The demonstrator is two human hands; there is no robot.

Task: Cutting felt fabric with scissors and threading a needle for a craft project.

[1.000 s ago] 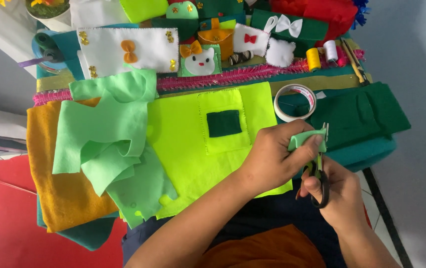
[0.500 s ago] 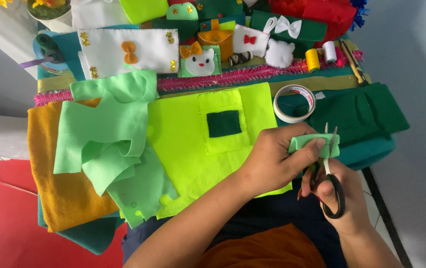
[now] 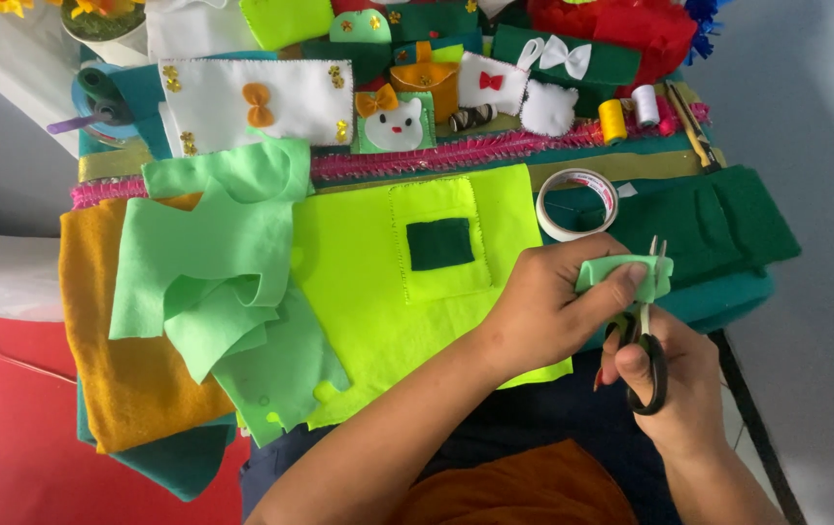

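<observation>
My left hand (image 3: pixel 548 306) pinches a small folded piece of light green felt (image 3: pixel 619 273) between thumb and fingers. My right hand (image 3: pixel 675 374) grips black-handled scissors (image 3: pixel 648 345) just below it, and the blades point up into the right edge of that piece. Both hands hover over the near right part of the table, above a neon yellow-green felt sheet (image 3: pixel 378 292) with a stitched pocket and a dark green square (image 3: pixel 439 243) on it.
A roll of tape (image 3: pixel 579 202) lies beside dark green felt (image 3: pixel 709 228). Light green felt cut-outs (image 3: pixel 218 272) rest on an orange sheet (image 3: pixel 121 379). A pink fringe strip (image 3: pixel 495 151), small felt crafts, thread spools (image 3: pixel 612 121) and a red sheet (image 3: pixel 9 428) surround them.
The scissors have shifted from a slant to upright, with the blades now poking up through the green piece. My left hand turned the piece slightly and moved a little to the right.
</observation>
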